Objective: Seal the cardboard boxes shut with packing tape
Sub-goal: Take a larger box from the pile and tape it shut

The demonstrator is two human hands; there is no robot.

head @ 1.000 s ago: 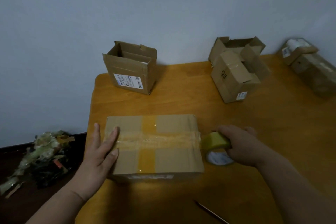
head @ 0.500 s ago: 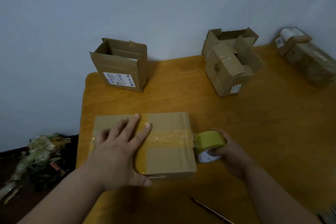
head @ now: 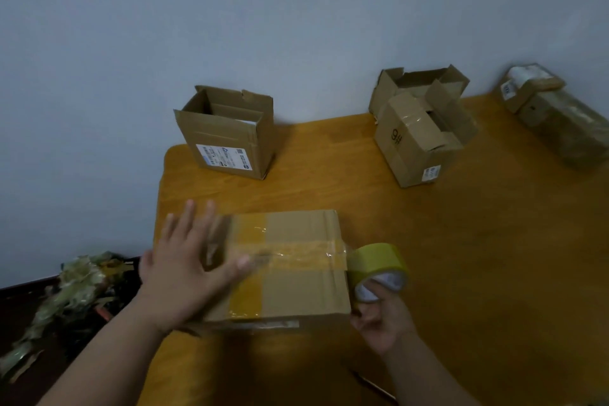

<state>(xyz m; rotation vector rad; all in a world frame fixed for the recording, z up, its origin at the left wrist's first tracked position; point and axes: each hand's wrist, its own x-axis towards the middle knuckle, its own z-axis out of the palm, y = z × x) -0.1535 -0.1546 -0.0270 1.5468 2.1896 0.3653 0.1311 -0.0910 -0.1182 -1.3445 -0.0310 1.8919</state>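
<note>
One box (head: 283, 267) sits at the near-left part of the desk (head: 461, 257), flaps down, with a yellowish strip running front to back and a clear strip laid crosswise over it. That crosswise strip is not cut: it runs off the box's right edge straight onto the tape roll (head: 377, 270), which sits just beside that edge. Right hand (head: 382, 323) holds the roll from below, fingers (head: 375, 295) curled into its core. Left hand (head: 188, 270) is flat with fingers spread over the left end of the box top, blurred, so contact is hard to confirm; looks like it is smoothing the tape or steadying the box.

Progress, judged from the layout: this box is nearly sealed, what's left is cutting or tearing the strip and pressing the end down the right side. Still to do: open box with label (head: 227, 135) at the back left, flaps up; box marked 9# (head: 418, 142) back centre, flaps partly open, with another open box (head: 421, 82) just behind it. Two more packages (head: 560, 112) at the far right look wrapped already, hard to tell. Thin dark object (head: 375, 387) lies on the near desk edge, maybe a cutter, unclear. Pile of scrap tape (head: 66, 300) lies on the floor at left.
</note>
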